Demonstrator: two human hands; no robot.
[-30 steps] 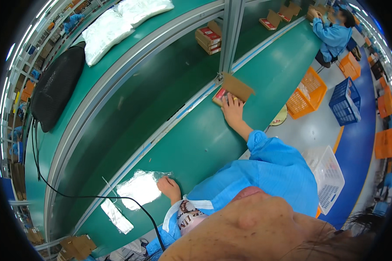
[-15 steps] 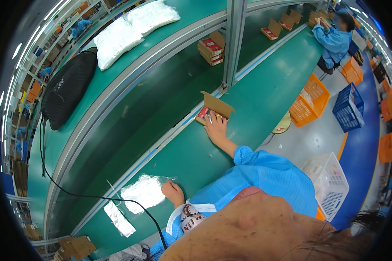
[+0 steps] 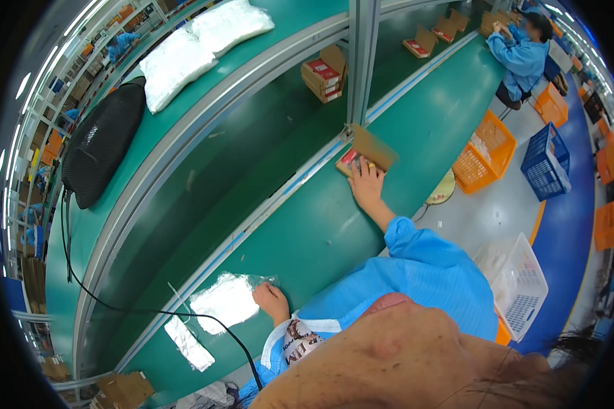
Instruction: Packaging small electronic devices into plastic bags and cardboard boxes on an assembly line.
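My right hand (image 3: 367,183) lies over the front of a small cardboard box (image 3: 344,168), fingers over its edge and contents. The box sits on the green bench with its brown lid (image 3: 375,148) raised, and something red shows inside. Lower left, my left hand (image 3: 271,300) rests with curled fingers at the edge of a stack of clear plastic bags (image 3: 225,303). Whatever is under those fingers is hidden. Beside the stack lies a narrow folded plastic strip (image 3: 188,343).
A metal post (image 3: 363,68) rises beyond the box. Open cardboard boxes (image 3: 323,76) stand on the far belt. A black cable (image 3: 164,310) crosses near my left hand. Orange (image 3: 484,153), blue (image 3: 546,163) and white (image 3: 518,293) crates stand at right. A co-worker (image 3: 522,54) sits farther along.
My right hand and the open box have slid to the right and away along the bench, toward the post. My left hand stays at the plastic bags.
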